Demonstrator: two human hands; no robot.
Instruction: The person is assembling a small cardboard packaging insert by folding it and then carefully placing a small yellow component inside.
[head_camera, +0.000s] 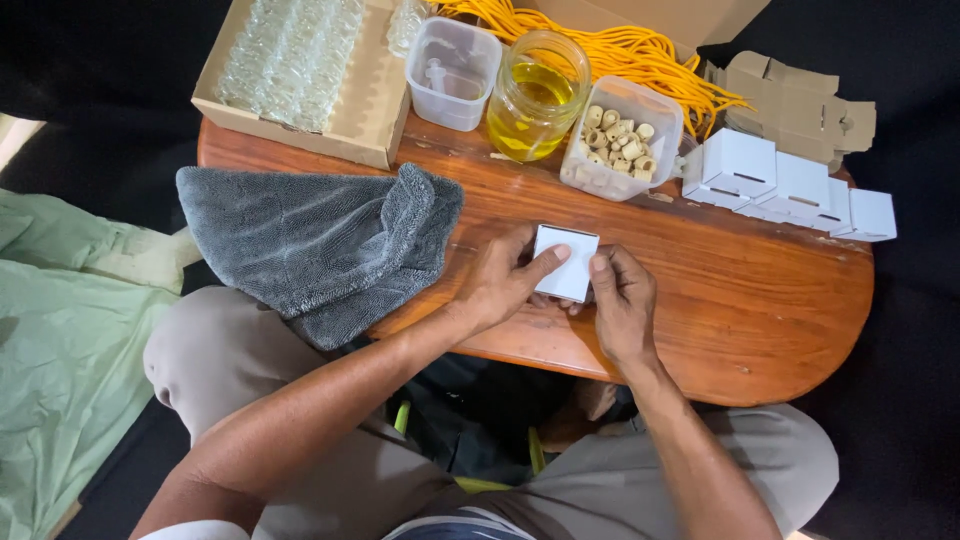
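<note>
Holding a small white box (566, 262) just above the wooden table (760, 300), left hand (500, 275) and right hand (622, 300) each in closed grip on its sides, grey towel (310, 240) just beside.

Both bare forearms reach forward and converge, the left hand (500, 280) curled with its forefinger stretched along the top of a small white box (566, 262), the right hand (622, 305) pinching the box's right edge in a fingertip grip.
</note>
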